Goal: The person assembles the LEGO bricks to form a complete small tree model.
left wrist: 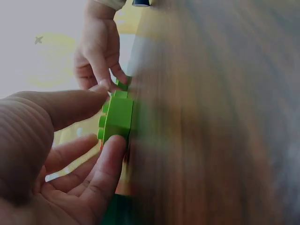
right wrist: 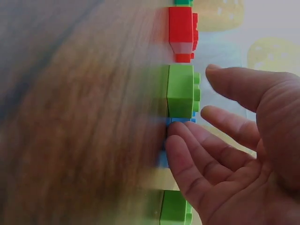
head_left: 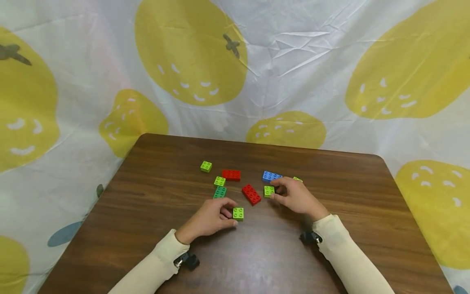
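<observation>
Near the middle of the table, my left hand (head_left: pixel 212 217) spreads its thumb and fingers around a lime green four-stud brick (head_left: pixel 238 214). The left wrist view shows a fingertip right at that brick's side, with the thumb (left wrist: pixel 79 105) close to its opposite end. My right hand (head_left: pixel 295 196) is beside a second lime brick (head_left: pixel 269 191), thumb and fingers apart. In the right wrist view this lime brick (right wrist: pixel 181 91) stands in front of the fingertips. A blue brick (head_left: pixel 271 176) lies just beyond, partly behind the right fingers.
Between the hands lies a red brick (head_left: pixel 251 194). Farther back are another red brick (head_left: pixel 231 175), a dark green brick (head_left: pixel 220 192) and lime bricks (head_left: pixel 206 166), (head_left: pixel 220 181). One more lime brick (head_left: pixel 298 179) shows behind the right hand. A lemon-patterned curtain (head_left: pixel 264 81) hangs past the table's far edge.
</observation>
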Tool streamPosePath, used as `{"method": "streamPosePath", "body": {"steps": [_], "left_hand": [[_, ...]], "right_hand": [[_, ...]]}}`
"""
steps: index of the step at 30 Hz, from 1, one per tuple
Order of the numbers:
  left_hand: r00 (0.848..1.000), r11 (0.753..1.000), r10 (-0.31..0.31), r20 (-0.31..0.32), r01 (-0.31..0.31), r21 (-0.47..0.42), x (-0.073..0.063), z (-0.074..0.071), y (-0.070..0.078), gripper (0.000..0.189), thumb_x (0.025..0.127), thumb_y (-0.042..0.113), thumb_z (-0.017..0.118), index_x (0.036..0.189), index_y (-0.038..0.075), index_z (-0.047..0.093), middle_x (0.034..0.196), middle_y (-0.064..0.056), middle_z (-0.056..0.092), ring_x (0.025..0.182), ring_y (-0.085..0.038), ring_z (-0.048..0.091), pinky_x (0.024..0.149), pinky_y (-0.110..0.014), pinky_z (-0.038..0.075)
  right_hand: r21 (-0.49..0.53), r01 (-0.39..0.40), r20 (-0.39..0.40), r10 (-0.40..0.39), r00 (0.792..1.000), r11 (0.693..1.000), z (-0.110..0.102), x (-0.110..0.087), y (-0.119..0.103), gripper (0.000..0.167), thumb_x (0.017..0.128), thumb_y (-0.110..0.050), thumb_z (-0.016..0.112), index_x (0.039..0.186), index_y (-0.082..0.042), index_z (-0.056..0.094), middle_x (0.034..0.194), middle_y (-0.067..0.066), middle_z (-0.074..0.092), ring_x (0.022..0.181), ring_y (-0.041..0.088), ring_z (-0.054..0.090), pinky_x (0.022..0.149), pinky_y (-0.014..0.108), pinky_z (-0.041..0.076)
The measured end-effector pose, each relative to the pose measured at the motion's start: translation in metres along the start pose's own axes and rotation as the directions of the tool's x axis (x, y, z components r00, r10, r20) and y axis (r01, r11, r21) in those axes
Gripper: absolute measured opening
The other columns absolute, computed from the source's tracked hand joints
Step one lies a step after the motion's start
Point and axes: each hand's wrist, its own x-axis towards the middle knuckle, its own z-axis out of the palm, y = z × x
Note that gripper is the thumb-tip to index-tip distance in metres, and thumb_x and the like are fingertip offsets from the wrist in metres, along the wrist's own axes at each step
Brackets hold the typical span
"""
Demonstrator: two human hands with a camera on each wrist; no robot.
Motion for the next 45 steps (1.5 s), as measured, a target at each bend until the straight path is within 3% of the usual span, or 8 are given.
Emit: {"method": "streamPosePath", "body": {"steps": [9,26,40,45], "left_hand": [[1.000,0.996,0.016,0.005,-0.016,0.089,0.001,0.013,0.000,0.040,0.089,0.016,0.086,0.126,0.008,0.073,0.113,-0.003,0.073,0.087,-0.006,0.068,0.075,-0.019,0.057],[1.000,1.000,0.001,0.021,0.000,-0.026,0.002,0.016,-0.005,0.037,0.090,0.017,0.086,0.125,0.010,0.074,0.103,-0.001,0.075,0.084,-0.003,0.069,0.073,-0.020,0.058],[1.000,0.997,-0.024,0.012,0.025,-0.073,0.004,0.017,-0.004,0.036,0.089,0.018,0.087,0.122,0.010,0.076,0.105,-0.001,0.077,0.089,-0.007,0.072,0.075,-0.022,0.059],[0.999,0.996,-0.049,0.016,0.050,-0.071,0.003,0.017,-0.002,0.037,0.089,0.019,0.087,0.124,0.012,0.075,0.106,0.000,0.076,0.090,-0.007,0.071,0.076,-0.022,0.059]], "right_hand": [[-0.052,-0.025,0.067,0.029,0.997,0.998,0.005,0.003,0.003,0.041,0.095,-0.020,0.080,0.131,-0.004,0.070,0.115,0.010,0.075,0.100,0.022,0.071,0.086,0.042,0.059],[-0.066,-0.015,0.062,0.019,0.998,0.998,0.009,0.005,-0.003,0.030,0.094,-0.020,0.082,0.121,-0.010,0.075,0.101,0.001,0.076,0.087,0.011,0.069,0.077,0.033,0.058],[0.004,0.009,0.022,-0.009,1.000,1.000,0.010,-0.009,-0.028,0.028,0.093,-0.018,0.082,0.119,-0.009,0.075,0.098,-0.002,0.076,0.087,0.007,0.070,0.080,0.033,0.062],[0.007,0.056,0.019,-0.057,0.998,0.998,0.010,-0.015,-0.037,0.029,0.092,-0.017,0.083,0.119,-0.010,0.075,0.099,-0.004,0.075,0.087,0.005,0.070,0.081,0.030,0.062]]}}
